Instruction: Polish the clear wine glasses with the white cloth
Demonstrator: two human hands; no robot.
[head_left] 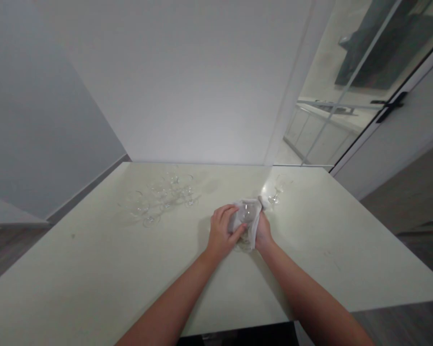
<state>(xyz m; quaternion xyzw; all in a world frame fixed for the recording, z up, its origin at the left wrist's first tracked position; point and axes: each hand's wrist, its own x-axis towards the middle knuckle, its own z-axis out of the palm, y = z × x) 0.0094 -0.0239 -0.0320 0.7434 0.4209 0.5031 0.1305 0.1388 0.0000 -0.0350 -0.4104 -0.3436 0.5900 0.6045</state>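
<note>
Both hands are closed about a clear stemmed glass [248,211] through a white cloth [253,235]: the left hand [222,228] curls its fingers along the left side of the bowl, thumb laid across the front, while the right hand [263,230] grips the cloth against the right side, its fingers mostly hidden behind the fabric. The cloth wraps the sides of the bowl and leaves the front of it bare. The foot of the glass shows on the near side of the bowl, between the wrists; whether it rests on the pale tabletop [130,278] cannot be told. Beyond the glass and to its right, near the right hand, another stemmed glass [274,198] stands upright on the table. Well to the left of the held glass, several more stemmed glasses [151,220] stand in a loose group, their thin outlines overlapping too much to count. Behind the glass, past the table's far edge, rises a plain white wall [187,86]. Far to the right of the glass are a glass panel [321,139] with pale bars and a black door handle [391,106].
</note>
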